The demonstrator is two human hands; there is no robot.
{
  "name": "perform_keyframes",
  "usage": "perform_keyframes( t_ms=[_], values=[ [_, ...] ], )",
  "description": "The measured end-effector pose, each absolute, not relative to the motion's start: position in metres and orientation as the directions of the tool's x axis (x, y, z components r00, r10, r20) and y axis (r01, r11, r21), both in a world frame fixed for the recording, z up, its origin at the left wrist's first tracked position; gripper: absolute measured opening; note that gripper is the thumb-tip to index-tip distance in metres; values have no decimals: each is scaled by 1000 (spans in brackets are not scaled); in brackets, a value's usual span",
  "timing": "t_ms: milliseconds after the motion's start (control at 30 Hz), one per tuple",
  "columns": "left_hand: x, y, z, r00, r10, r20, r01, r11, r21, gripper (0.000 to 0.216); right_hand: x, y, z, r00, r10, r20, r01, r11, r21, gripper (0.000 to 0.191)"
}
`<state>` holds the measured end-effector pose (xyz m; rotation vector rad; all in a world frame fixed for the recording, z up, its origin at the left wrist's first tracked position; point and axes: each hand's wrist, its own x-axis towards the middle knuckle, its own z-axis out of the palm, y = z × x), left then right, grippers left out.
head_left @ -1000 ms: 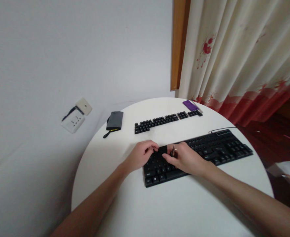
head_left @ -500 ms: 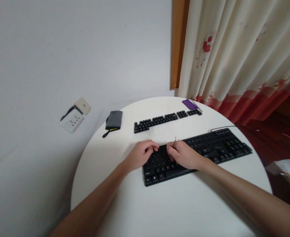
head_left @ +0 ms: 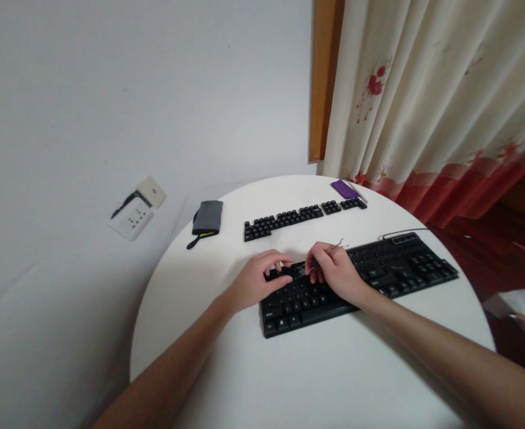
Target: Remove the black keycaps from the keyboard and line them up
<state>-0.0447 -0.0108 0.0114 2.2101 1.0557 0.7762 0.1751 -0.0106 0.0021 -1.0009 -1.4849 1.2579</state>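
A black keyboard (head_left: 320, 301) lies on the round white table, with keycaps gone from part of its left side. My right hand (head_left: 334, 271) is closed round a thin wire keycap puller (head_left: 339, 245), whose wire ends stick out above the knuckles. By its fingertips is a dark keycap (head_left: 298, 271), lifted above the board; how the puller grips it is hard to make out. Over the keyboard's upper left part, my left hand (head_left: 262, 277) has its thumb and fingers apart beside that keycap, holding nothing.
Behind the keyboard, loose black keycaps (head_left: 284, 220) stand in rows. A grey pouch (head_left: 207, 217) with a black loop lies at the left, and a purple item (head_left: 344, 189) at the far edge. The keyboard cable (head_left: 400, 231) runs off to the right.
My right hand has risen and turned, tilting the puller to the right, and a keycap now shows at its fingertips. The left thumb and fingers have spread apart.
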Motion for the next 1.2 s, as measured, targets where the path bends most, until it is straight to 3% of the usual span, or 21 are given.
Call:
perform_keyframes(
  t_ms=[400,667,867,1067,1200],
  values=[
    [-44,-14,18,605,686,404,372,-692,618,12,166,-23,3,-282,944,172,16,184,-983,35],
    [-44,-16,18,545,717,434,317,-656,685,14,168,-23,3,-274,947,170,62,193,-979,36],
    [-46,-11,17,483,714,507,292,-678,675,15,172,-22,4,-232,869,436,188,480,-857,32],
    [-44,-12,16,470,730,495,306,-661,685,14,173,-25,5,-416,797,437,265,566,-780,22],
    [-45,-12,15,428,754,498,322,-642,696,13,171,-27,7,-429,770,472,329,620,-712,18]
  ],
)
